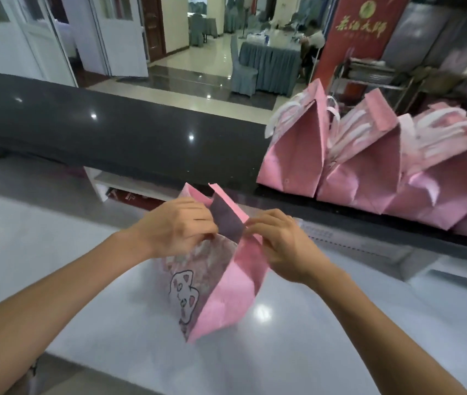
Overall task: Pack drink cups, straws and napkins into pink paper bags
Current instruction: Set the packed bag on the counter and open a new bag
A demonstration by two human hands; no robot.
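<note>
The pink paper bag stands upright on the pale, glossy desk, near the middle of the view and directly in front of you, with one corner turned toward you. Its broad face, bearing a cartoon cat drawing, sits to the left; a plain pink side panel sits to the right. The mouth is open at the top, showing a dark interior. Your left hand has its grip pinched on the left edge of the mouth, fingers curled over the rim. Your right hand has its grip pinched on the right edge of the mouth, thumb and fingers closed on the paper. Both forearms reach in from the lower corners. What the bag holds cannot be told; the interior is in shadow. Beyond the bag, a raised dark counter ledge runs across the view. On its right end stands a row of further pink bags with white handles, packed closely and touching one another. Behind the ledge lies a dining hall with a red banner and a draped table.
</note>
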